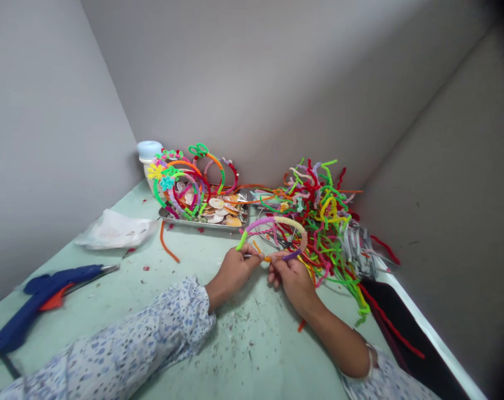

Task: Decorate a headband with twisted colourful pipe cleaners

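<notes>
A headband (291, 222) wrapped in green, pink, cream, tan and purple pipe cleaner stands arched between my hands. My left hand (234, 273) is closed on its green end, thumb and fingers pinched. On the other side my right hand (292, 280) pinches it near the purple end, with the other fingers curled. A short stretch of orange pipe cleaner (267, 259) shows between the two sets of fingertips, around the band. The fingers hide part of the band there.
Finished-looking headbands (181, 183) stand in a metal tray (212, 225) of flat pieces. A tangled heap of pipe cleaners (318, 211) lies right, beside grey bands (358, 247). A blue glue gun (48, 297) and a plastic bag (116, 230) lie left. Walls enclose the table (243, 344).
</notes>
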Demonstrator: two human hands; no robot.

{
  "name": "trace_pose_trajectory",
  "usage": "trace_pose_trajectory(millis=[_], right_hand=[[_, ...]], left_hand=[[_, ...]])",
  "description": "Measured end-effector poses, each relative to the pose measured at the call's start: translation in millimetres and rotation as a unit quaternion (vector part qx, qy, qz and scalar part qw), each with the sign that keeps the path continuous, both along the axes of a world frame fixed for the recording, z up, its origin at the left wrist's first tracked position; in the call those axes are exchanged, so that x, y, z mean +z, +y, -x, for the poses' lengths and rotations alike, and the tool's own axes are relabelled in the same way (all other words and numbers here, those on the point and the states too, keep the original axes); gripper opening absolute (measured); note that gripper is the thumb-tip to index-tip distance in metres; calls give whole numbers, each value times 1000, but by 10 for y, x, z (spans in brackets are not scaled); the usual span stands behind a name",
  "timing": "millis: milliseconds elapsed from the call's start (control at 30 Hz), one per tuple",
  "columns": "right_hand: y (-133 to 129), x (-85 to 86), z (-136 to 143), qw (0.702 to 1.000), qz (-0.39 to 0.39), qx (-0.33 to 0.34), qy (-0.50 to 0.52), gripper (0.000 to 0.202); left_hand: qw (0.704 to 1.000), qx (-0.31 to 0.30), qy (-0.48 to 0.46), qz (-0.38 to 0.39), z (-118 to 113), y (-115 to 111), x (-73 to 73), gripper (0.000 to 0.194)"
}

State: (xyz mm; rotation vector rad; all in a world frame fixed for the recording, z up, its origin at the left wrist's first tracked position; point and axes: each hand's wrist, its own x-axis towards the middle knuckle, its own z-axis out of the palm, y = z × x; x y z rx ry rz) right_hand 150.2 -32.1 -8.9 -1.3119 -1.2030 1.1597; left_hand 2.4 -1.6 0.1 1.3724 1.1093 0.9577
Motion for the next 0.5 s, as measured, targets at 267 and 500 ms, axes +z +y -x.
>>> trace_pose_trajectory(millis=[267,500], right_hand=[[43,18,2,998,38,-25,34,26],[52,4,-7,998,40,-28,33,28]], left_hand=[[998,3,-54,-26,-1,-16,-10,21],[997,-7,-70,-39,0,-15,-16,15]])
